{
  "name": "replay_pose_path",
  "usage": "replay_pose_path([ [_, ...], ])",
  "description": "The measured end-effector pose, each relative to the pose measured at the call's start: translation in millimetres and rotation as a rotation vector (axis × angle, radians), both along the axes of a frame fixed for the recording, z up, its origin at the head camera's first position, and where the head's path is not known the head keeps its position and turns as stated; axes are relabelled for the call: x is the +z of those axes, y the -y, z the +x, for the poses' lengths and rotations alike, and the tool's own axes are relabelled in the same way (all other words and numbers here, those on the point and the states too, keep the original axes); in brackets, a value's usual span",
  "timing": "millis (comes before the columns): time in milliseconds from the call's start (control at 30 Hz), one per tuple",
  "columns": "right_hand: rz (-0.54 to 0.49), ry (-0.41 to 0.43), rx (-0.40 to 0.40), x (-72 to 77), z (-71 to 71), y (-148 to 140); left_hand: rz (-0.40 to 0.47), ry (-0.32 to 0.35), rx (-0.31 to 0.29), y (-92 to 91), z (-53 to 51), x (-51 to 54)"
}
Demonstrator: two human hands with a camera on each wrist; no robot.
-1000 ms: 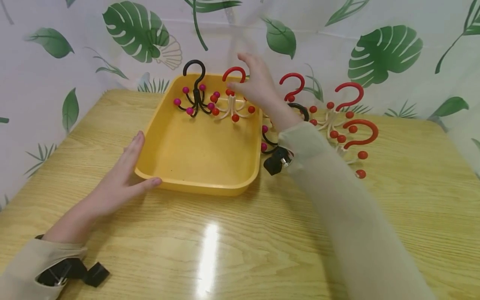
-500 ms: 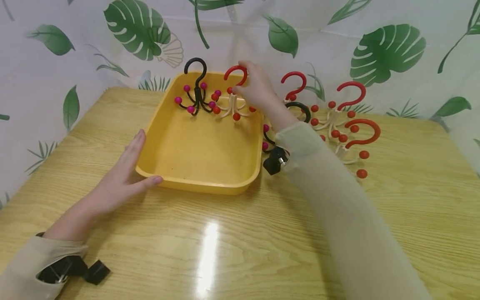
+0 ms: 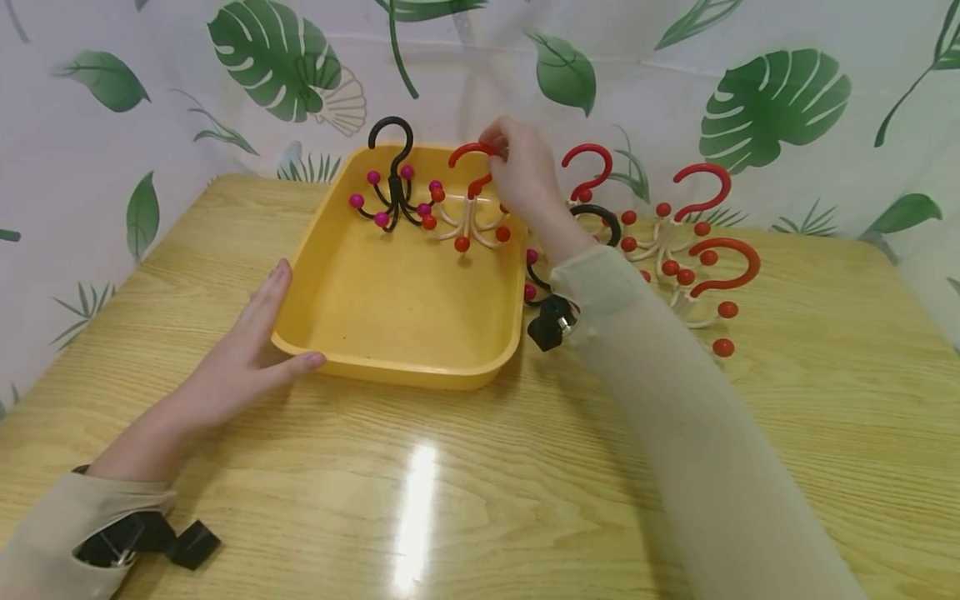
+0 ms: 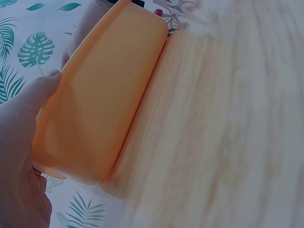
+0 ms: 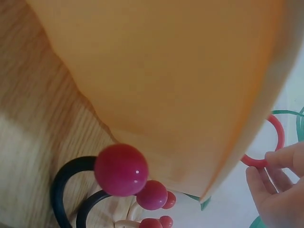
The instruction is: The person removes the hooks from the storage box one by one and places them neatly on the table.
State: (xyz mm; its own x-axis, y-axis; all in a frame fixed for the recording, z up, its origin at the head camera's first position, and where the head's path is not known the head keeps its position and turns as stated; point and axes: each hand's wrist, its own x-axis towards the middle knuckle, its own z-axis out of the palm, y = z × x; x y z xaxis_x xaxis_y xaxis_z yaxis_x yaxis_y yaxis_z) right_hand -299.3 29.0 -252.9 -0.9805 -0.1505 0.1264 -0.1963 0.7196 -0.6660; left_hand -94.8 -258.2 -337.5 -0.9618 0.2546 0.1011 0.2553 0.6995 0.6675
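Observation:
In the head view my left hand [image 3: 225,358] steadies the near left corner of a yellow tray [image 3: 442,379], straight fingers along its left wall, thumb against the front rim. My right hand [image 3: 528,171] pinches the red hook of a cream octopus-style hook hanger [image 3: 468,217] with red ball tips, at the tray's back right. That pinch on the red hook [image 5: 278,135] also shows in the right wrist view. Beside it in the tray stands a black hook hanger [image 3: 393,192] with magenta ball tips. Some of the cream hanger's arms are hidden by my hand.
Right of the tray are several more hook hangers, including a cream one with a red hook [image 3: 723,267] and a black one [image 3: 600,217] partly behind my right arm. A leaf-patterned cloth [image 3: 450,67] rises behind the wooden table [image 3: 300,500].
My right hand has closed its fingers and thumb on the red hook. The cream hanger has turned and shifted slightly. The left hand and tray stay almost in place.

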Motion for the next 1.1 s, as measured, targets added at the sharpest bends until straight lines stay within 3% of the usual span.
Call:
replay_pose_path([
  [367, 0.02, -0.067, 0.012, 0.1, 3.8, -2.3, 0.004, 0.01, 0.002, 0.5, 0.4, -1.2],
  [600, -0.027, -0.087, 0.012, 7.8, 12.1, -3.3, 0.002, 0.011, 0.003, 0.4, 0.4, -1.4],
  [833, -0.025, -0.165, 0.032, 23.2, 30.0, -7.8, 0.0, 0.002, 0.001, 0.3, 0.3, -1.1],
  [1100, -0.016, -0.284, 0.121, 39.8, 57.6, -22.3, 0.007, 0.008, 0.002, 0.3, -0.4, -1.1],
])
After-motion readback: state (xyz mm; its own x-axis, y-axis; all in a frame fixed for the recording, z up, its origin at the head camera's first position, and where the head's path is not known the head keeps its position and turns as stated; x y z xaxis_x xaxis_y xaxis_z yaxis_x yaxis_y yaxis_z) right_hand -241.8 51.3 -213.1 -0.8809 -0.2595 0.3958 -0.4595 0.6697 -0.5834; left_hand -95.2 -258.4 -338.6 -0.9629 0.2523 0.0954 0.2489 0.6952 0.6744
